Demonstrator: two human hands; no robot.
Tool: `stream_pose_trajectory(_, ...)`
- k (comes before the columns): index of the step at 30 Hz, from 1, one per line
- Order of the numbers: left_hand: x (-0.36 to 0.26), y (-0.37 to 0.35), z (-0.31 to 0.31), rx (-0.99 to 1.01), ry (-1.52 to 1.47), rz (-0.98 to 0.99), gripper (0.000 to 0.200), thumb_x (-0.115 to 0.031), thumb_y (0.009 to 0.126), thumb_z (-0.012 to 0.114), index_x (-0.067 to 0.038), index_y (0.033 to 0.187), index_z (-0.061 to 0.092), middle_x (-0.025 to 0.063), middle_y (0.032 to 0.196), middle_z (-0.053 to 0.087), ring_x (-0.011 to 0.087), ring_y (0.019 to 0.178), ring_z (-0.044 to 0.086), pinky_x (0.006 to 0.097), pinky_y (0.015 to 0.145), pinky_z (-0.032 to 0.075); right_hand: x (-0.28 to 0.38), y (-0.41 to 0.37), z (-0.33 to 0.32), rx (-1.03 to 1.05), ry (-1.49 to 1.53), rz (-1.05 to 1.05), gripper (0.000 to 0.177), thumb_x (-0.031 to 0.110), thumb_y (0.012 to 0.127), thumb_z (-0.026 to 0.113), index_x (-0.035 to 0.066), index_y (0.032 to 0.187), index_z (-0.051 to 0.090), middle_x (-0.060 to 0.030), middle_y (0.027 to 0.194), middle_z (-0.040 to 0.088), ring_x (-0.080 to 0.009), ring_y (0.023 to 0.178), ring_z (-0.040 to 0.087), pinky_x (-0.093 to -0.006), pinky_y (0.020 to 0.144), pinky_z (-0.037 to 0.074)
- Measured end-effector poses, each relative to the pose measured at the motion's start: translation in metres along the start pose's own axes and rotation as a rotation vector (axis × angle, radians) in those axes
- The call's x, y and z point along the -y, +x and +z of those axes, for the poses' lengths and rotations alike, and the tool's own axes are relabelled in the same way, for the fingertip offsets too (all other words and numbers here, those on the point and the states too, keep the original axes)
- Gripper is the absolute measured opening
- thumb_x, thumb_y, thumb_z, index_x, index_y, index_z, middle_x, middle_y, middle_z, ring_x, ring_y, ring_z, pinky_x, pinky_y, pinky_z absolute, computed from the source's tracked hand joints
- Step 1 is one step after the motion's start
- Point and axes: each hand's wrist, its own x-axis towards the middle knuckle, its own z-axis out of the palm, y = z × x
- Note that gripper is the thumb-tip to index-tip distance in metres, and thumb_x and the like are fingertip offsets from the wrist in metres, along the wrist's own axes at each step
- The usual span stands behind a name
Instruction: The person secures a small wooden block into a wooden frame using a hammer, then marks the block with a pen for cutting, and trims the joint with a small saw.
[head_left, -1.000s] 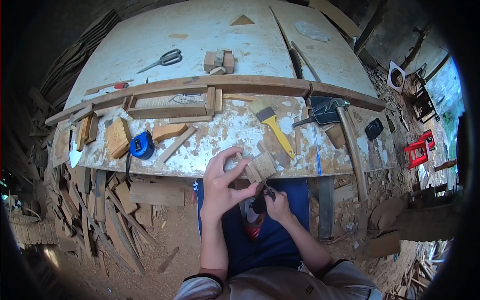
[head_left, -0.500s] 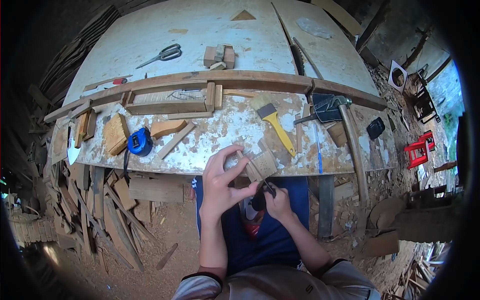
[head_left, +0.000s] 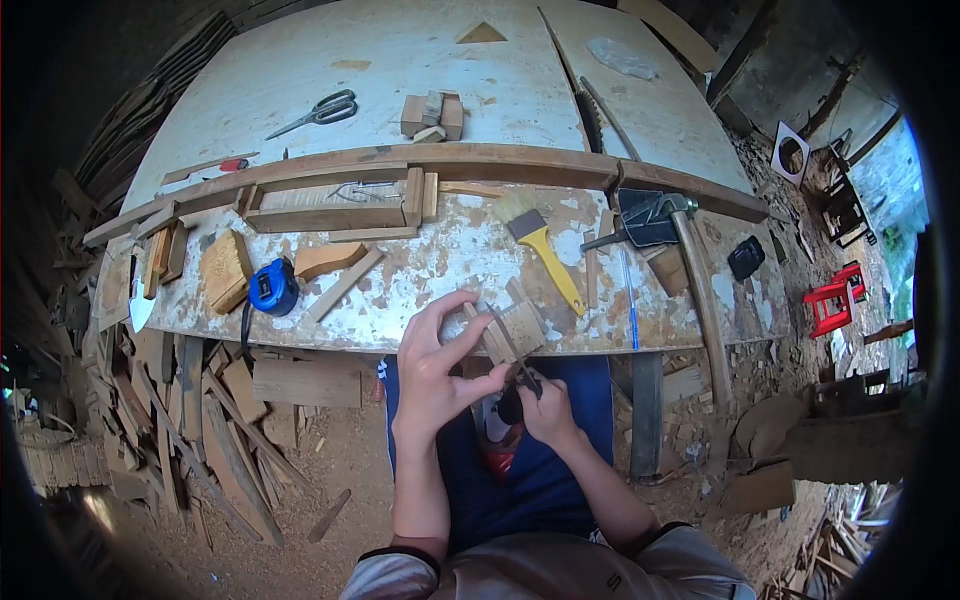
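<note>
At the front edge of the worn white workbench (head_left: 400,335), my left hand (head_left: 438,362) grips a small wooden piece (head_left: 522,328) made of joined blocks, thumb and fingers on its left side. My right hand (head_left: 548,408) is closed around the black handle of a tool (head_left: 531,382) just below the piece. The tool's thin part meets the lower edge of the wood; its exact kind is hard to make out. A yellow-handled brush (head_left: 548,262) lies beyond the wood, to its right.
A blue tape measure (head_left: 273,287) and wood offcuts lie left. A long wooden rail (head_left: 480,153) crosses the bench, with scissors (head_left: 318,113) behind it. On the right are a hammer (head_left: 705,290), blue pen (head_left: 629,300) and black object (head_left: 746,257). Scrap wood fills the lower left floor.
The whole view has shifted slightly, so the bench items appear a little further left. Both hands keep their holds, with the tool still at the lower edge of the wood.
</note>
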Motion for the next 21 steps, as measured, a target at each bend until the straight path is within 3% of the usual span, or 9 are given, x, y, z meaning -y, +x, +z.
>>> stream_pose_trajectory(1, 0.000, 0.003, -0.001, 0.000, 0.008, 0.008, 0.059, -0.018, 0.059, 0.094, -0.005, 0.115, 0.082, 0.0161, 0.132, 0.071, 0.0382, 0.117, 0.070, 0.0459, 0.100, 0.056, 0.006, 0.005, -0.002, 0.017, 0.019, 0.016, 0.027, 0.007, 0.097, 0.067, -0.009, 0.118, 0.073, -0.0315, 0.091, 0.074, -0.0502, 0.085, 0.074, -0.0521, 0.077, 0.060)
stream_pose_trajectory(4, 0.000, 0.006, -0.003, 0.002, 0.016, 0.039, 0.059, -0.018, 0.058, 0.094, -0.005, 0.115, 0.082, 0.0163, 0.132, 0.071, 0.0380, 0.117, 0.070, 0.0459, 0.100, 0.057, -0.058, -0.010, 0.017, -0.064, -0.029, -0.030, 0.026, 0.007, 0.098, 0.066, -0.009, 0.117, 0.072, -0.0313, 0.090, 0.073, -0.0498, 0.085, 0.074, -0.0511, 0.076, 0.060)
stream_pose_trajectory(7, 0.003, 0.003, -0.001, -0.011, -0.001, 0.020, 0.059, -0.019, 0.058, 0.094, -0.005, 0.115, 0.082, 0.0161, 0.132, 0.071, 0.0380, 0.117, 0.070, 0.0462, 0.100, 0.056, 0.006, 0.001, -0.006, 0.036, 0.022, 0.014, 0.028, 0.007, 0.098, 0.066, -0.009, 0.119, 0.072, -0.0318, 0.091, 0.073, -0.0496, 0.088, 0.075, -0.0512, 0.078, 0.060)
stream_pose_trajectory(13, 0.001, 0.004, -0.002, -0.007, 0.013, 0.016, 0.059, -0.019, 0.059, 0.095, -0.006, 0.115, 0.083, 0.0157, 0.132, 0.071, 0.0380, 0.117, 0.070, 0.0459, 0.100, 0.056, -0.049, -0.013, 0.017, -0.069, -0.037, 0.020, 0.032, 0.009, 0.098, 0.067, -0.009, 0.124, 0.072, -0.0319, 0.092, 0.073, -0.0495, 0.088, 0.075, -0.0525, 0.080, 0.060)
stream_pose_trajectory(17, -0.001, 0.005, -0.001, -0.001, 0.014, 0.026, 0.061, -0.020, 0.058, 0.095, -0.007, 0.116, 0.083, 0.0149, 0.133, 0.071, 0.0377, 0.117, 0.070, 0.0457, 0.100, 0.056, 0.009, -0.003, 0.004, -0.002, 0.045, 0.031, 0.023, 0.009, 0.098, 0.067, -0.008, 0.114, 0.073, -0.0304, 0.088, 0.073, -0.0506, 0.085, 0.073, -0.0535, 0.075, 0.059)
stream_pose_trajectory(21, 0.002, 0.006, -0.003, -0.007, 0.009, 0.049, 0.062, -0.020, 0.058, 0.095, -0.007, 0.118, 0.083, 0.0143, 0.132, 0.071, 0.0373, 0.117, 0.070, 0.0455, 0.100, 0.056, -0.034, -0.009, 0.017, -0.097, 0.021, -0.023, 0.018, 0.009, 0.099, 0.066, -0.006, 0.108, 0.072, -0.0296, 0.085, 0.072, -0.0504, 0.082, 0.073, -0.0533, 0.071, 0.058)
